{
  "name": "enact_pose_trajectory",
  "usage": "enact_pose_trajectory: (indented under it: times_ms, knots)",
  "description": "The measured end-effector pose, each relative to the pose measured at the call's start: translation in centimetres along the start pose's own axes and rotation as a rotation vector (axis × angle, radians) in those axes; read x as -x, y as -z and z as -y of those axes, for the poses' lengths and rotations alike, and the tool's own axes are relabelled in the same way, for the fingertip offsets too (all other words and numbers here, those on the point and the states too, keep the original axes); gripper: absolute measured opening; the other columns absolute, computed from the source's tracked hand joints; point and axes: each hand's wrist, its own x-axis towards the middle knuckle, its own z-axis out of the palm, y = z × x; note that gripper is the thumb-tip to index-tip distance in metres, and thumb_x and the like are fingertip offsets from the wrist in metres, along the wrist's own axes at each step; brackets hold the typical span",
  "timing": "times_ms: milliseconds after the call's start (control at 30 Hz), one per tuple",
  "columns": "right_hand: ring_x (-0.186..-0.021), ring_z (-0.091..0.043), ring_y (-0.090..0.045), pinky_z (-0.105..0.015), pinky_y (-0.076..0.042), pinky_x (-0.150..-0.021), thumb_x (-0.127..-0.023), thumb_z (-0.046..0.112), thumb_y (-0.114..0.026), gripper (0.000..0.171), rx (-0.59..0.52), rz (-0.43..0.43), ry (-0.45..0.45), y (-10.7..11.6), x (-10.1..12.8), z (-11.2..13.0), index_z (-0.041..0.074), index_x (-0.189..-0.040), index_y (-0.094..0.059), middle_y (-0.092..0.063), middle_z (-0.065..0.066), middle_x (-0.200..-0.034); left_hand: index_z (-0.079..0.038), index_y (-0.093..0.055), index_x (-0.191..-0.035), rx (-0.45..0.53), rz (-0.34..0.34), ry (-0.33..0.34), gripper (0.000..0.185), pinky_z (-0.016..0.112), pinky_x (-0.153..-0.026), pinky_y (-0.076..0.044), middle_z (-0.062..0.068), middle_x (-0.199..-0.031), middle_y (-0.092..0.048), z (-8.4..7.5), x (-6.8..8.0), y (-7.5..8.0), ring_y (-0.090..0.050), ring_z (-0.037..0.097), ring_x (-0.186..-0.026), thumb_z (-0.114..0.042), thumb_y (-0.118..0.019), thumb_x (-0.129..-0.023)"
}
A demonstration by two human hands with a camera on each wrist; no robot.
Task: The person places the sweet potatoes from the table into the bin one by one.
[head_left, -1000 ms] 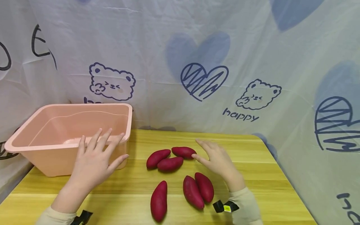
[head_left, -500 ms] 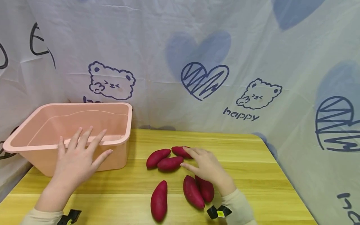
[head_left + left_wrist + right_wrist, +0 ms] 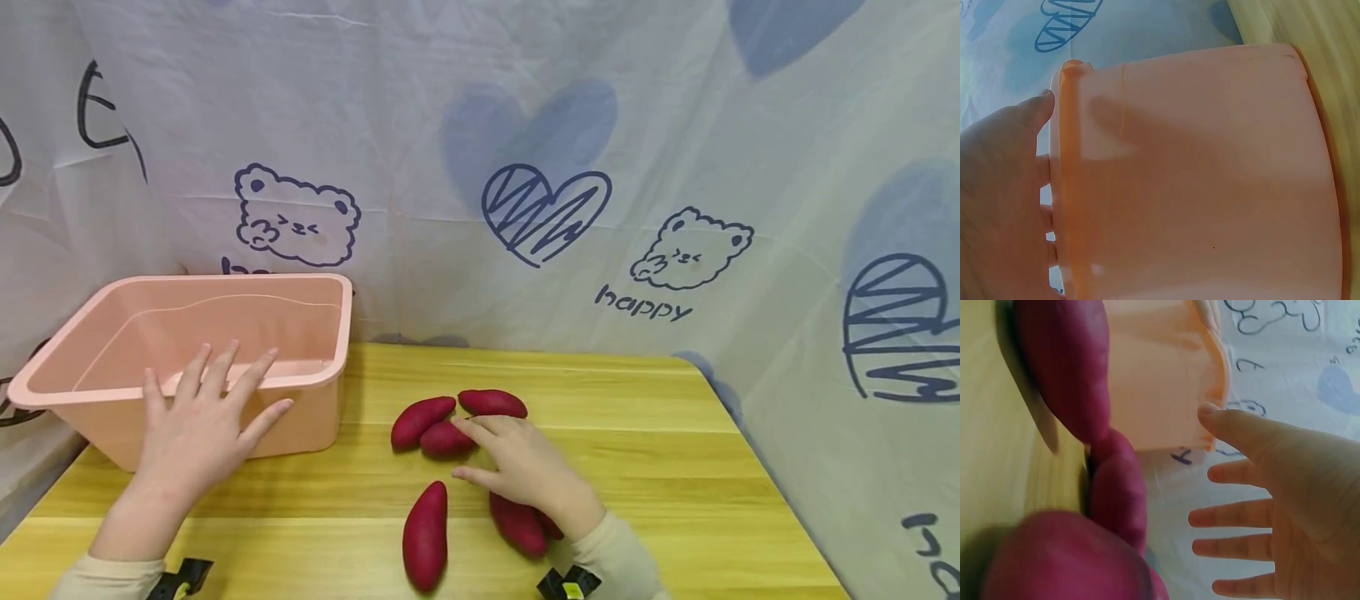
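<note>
Several purple-red sweet potatoes lie on the yellow wooden table (image 3: 675, 467). Three sit close together: one (image 3: 422, 419), one (image 3: 492, 403) and one (image 3: 442, 440). A lone one (image 3: 424, 535) lies nearer me, and my right hand partly hides another (image 3: 516, 525). My right hand (image 3: 513, 467) is spread open above the group, fingertips over the middle potato, holding nothing. The right wrist view shows its straight fingers (image 3: 1235, 512) apart from the potatoes (image 3: 1066, 362). My left hand (image 3: 198, 417) is open, its fingers over the front rim of the pink tub (image 3: 322, 379). Its palm (image 3: 997, 187) faces the tub's wall (image 3: 1197, 187).
The pink plastic tub stands at the table's back left and looks bare inside. A white cloth (image 3: 525, 167) printed with bears and hearts hangs behind and to the right. Bare table surface lies to the right of the potatoes.
My right hand has moved left and nearer me, from beside the far potato to over the middle one, now covering the two near-right potatoes. My left hand slid left along the tub's front.
</note>
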Motion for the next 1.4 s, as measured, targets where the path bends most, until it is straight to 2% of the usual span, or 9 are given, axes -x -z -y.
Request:
enact_pose_trajectory:
  times_ms: [133,433,733,1033,1167,1400]
  knots:
    - [-0.125,-0.015,-0.057,-0.039,-0.045,-0.108,-0.088,0.055,-0.064,0.064,0.006,0.025,0.090,-0.3,-0.1,1.0,0.023,-0.142,-0.051,-0.062,0.001,-0.132,-0.042,-0.017,-0.154,0.006,0.005,0.007,0.069,0.076,-0.108,0.014,0.020,-0.159,-0.024,0.0,0.1,0.1,-0.014,0.046,-0.148,-0.066,-0.041,-0.094]
    - [-0.127,-0.013,-0.054,-0.038,-0.047,-0.105,-0.087,0.055,-0.065,0.063,0.066,0.103,0.263,-1.1,-0.1,2.7,0.026,-0.141,-0.051,-0.060,0.003,-0.133,-0.042,-0.018,-0.154,0.024,0.010,0.014,0.068,0.075,-0.107,0.017,0.020,-0.159,-0.025,0.1,0.2,0.1,-0.013,0.045,-0.148,-0.066,-0.041,-0.094]
    - [-0.125,-0.010,-0.054,-0.033,-0.046,-0.103,-0.084,0.058,-0.067,0.065,0.073,0.126,0.330,-1.8,0.2,3.5,0.031,-0.141,-0.050,-0.060,0.007,-0.132,-0.042,-0.018,-0.154,0.022,0.008,0.003,0.068,0.076,-0.107,0.014,0.021,-0.158,-0.026,0.1,0.3,0.0,-0.015,0.046,-0.147,-0.065,-0.041,-0.094]
    - [-0.135,-0.013,-0.047,-0.033,-0.042,-0.109,-0.080,0.060,-0.070,0.073,0.071,0.229,0.391,-2.1,0.5,4.2,0.034,-0.144,-0.047,-0.053,0.005,-0.143,-0.042,-0.018,-0.154,0.017,0.007,0.004,0.068,0.076,-0.108,0.015,0.020,-0.158,-0.025,0.1,0.1,0.0,-0.013,0.045,-0.148,-0.066,-0.041,-0.094]
    - [-0.139,-0.016,-0.043,-0.034,-0.040,-0.111,-0.078,0.056,-0.074,0.076,0.082,0.264,0.398,-2.4,0.5,4.5,0.037,-0.145,-0.044,-0.049,0.006,-0.148,-0.042,-0.018,-0.154,0.017,0.012,0.005,0.068,0.075,-0.108,0.015,0.020,-0.159,-0.024,0.1,0.1,0.0,-0.013,0.045,-0.148,-0.066,-0.041,-0.094]
    - [-0.142,-0.016,-0.040,-0.035,-0.037,-0.114,-0.077,0.049,-0.077,0.075,0.070,0.287,0.389,-3.2,0.6,5.0,0.039,-0.144,-0.045,-0.049,0.011,-0.147,-0.042,-0.018,-0.154,0.025,0.014,0.004,0.068,0.075,-0.108,0.016,0.020,-0.159,-0.024,0.1,0.1,0.0,-0.012,0.045,-0.148,-0.065,-0.041,-0.095]
